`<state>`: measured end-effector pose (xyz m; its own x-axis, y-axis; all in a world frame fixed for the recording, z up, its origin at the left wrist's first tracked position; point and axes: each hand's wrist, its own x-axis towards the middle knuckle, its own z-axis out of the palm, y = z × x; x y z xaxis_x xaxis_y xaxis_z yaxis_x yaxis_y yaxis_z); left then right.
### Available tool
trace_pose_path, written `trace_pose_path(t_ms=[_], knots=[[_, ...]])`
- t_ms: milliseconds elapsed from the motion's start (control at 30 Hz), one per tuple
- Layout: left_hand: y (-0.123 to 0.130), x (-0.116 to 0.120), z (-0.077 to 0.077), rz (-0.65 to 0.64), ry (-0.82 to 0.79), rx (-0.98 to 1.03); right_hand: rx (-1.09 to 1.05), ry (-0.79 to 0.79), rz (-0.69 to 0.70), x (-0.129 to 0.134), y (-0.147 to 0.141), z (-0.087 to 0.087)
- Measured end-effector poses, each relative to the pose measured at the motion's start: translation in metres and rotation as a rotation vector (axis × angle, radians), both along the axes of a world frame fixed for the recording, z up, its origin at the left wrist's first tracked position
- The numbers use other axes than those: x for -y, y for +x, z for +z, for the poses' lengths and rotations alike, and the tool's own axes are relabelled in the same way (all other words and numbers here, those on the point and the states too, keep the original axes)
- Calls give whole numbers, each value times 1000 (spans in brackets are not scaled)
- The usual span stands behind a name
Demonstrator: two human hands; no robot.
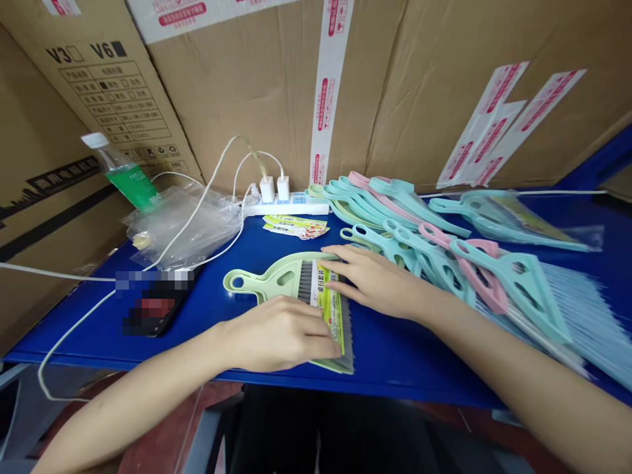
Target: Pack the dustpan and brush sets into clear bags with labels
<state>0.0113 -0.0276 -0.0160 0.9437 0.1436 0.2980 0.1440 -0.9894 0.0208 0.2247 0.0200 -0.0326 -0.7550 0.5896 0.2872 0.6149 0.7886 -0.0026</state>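
Note:
A light green dustpan [276,280] lies on the blue table, with a grey-bristled hand brush [305,283] nested in it. Across the bristles lies a yellow-green and white label card [330,301]. My left hand [284,332] rests over the lower part of the set, its fingers curled on the card and the brush; its thumb is hidden. At the upper edge, my right hand [370,280] touches the card and the pan's rim with stretched, slightly spread fingers.
Blue, pink and green brushes [523,283] and dustpans [395,197] are piled at the right, near a bagged set [518,217]. Behind lie spare label cards [296,227] and a power strip [296,207]. Plastic bags [187,217], a bottle [128,181], a phone [162,306] and cables are left.

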Motion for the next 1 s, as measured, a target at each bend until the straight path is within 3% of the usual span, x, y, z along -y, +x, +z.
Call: trace_pose_path(t_ms=[633,800,1000], knots=[[0,3,4,32,-176,-45,23,-60,-27,1,1,0],[0,2,1,17,-64,-75,2,-59,-18,-1,2,0],[5,3,-8,42,212,46,-28,-127,-59,-4,-1,-4]])
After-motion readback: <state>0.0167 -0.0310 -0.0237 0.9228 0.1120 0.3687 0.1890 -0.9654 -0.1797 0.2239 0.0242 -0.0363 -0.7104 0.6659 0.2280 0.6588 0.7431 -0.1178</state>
